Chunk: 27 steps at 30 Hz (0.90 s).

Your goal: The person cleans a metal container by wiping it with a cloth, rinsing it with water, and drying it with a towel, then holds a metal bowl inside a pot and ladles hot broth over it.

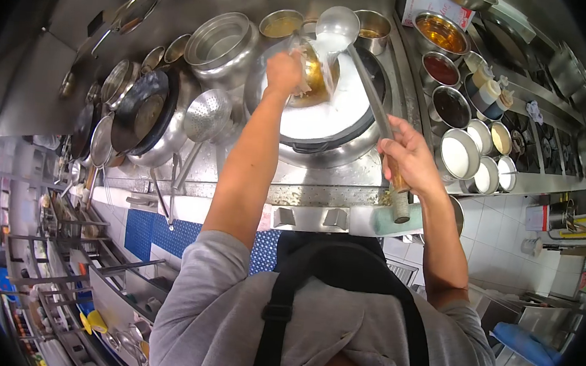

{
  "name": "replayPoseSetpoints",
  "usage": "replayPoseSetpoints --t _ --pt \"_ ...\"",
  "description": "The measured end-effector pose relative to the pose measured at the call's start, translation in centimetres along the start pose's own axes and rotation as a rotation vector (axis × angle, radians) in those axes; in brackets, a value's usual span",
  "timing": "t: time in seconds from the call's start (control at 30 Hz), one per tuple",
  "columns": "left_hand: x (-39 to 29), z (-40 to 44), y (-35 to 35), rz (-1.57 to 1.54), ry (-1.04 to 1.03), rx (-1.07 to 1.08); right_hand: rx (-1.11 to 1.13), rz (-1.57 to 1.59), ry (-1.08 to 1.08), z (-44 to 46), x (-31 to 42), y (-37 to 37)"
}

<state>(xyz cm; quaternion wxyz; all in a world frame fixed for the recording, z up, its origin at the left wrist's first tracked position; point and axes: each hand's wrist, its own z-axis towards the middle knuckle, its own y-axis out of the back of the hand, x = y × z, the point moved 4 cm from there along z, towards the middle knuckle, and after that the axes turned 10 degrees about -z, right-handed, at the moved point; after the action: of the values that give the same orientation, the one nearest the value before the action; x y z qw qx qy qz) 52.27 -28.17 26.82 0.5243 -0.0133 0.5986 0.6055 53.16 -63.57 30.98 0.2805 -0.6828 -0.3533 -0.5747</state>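
My right hand point(409, 154) is wrapped round the wooden end of a long-handled ladle point(369, 86). The ladle's metal bowl point(337, 27) is over the far side of a wok point(310, 146) with bright white contents point(347, 111). My left hand point(285, 72) is closed above the wok's left part. Beside its fingers is a shiny golden-brown, rounded thing point(315, 75) with translucent, blurred edges. Whether this is a bowl or a filled plastic bag, I cannot tell. A perforated skimmer point(207, 114) rests left of the wok.
A large steel pot point(221, 46) stands at the back left, near a dark wok point(144, 109). To the right are a bowl of amber liquid point(442, 33), a pot of dark sauce point(450, 106), several white-filled containers point(460, 153) and squeeze bottles point(487, 94). A counter edge runs before me.
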Motion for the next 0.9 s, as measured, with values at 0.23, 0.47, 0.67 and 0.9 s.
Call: replayPoseSetpoints --t 0.23,0.47,0.67,0.9 --pt "-0.9 3.6 -0.5 0.052 0.042 0.189 -0.002 -0.052 0.019 -0.9 -1.0 -0.2" --pt "-0.5 4.5 -1.8 0.2 0.006 0.206 -0.06 -0.12 0.076 0.4 -2.7 1.4" --pt "-2.7 1.4 -0.5 0.159 0.088 0.23 -0.317 -0.692 0.184 2.4 -6.4 2.3" --pt "-1.9 0.3 0.4 0.156 0.048 0.189 -0.086 -0.206 -0.137 2.2 -11.3 1.7"
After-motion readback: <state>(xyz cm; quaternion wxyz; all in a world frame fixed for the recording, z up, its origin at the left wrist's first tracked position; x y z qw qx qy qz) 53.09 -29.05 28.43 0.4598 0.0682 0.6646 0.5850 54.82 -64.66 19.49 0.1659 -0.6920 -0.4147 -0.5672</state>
